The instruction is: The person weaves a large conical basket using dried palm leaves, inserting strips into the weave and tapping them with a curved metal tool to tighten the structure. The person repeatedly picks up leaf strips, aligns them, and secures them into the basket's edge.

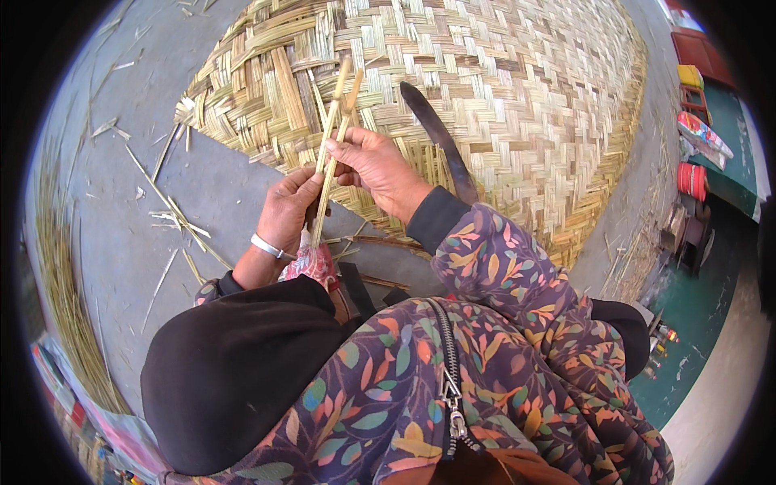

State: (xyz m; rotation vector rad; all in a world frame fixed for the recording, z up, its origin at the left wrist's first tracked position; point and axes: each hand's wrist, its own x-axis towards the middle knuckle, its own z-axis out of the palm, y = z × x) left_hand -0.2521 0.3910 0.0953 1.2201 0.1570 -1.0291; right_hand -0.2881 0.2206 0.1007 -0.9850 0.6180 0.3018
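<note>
Two pale reed strips (330, 166) stand upright between my hands, their tips over the woven mat. My left hand (284, 206), with a white band at the wrist, pinches them low down. Just above it, my right hand (378, 166) grips the strips between thumb and fingers. The large herringbone-woven mat (501, 105) spreads in front of me, with loose strip ends along its near edge. On the mat, right of my right hand, lies a dark curved blade (440, 137); its lower end is hidden behind my sleeve.
A long bundle of thin reeds (65, 283) lies on the grey floor at the left. Loose strips and scraps (174, 212) are scattered left of the mat. On the far right are a red spool (692, 180), a plastic packet (703, 137) and a yellow item (690, 77) near a green surface.
</note>
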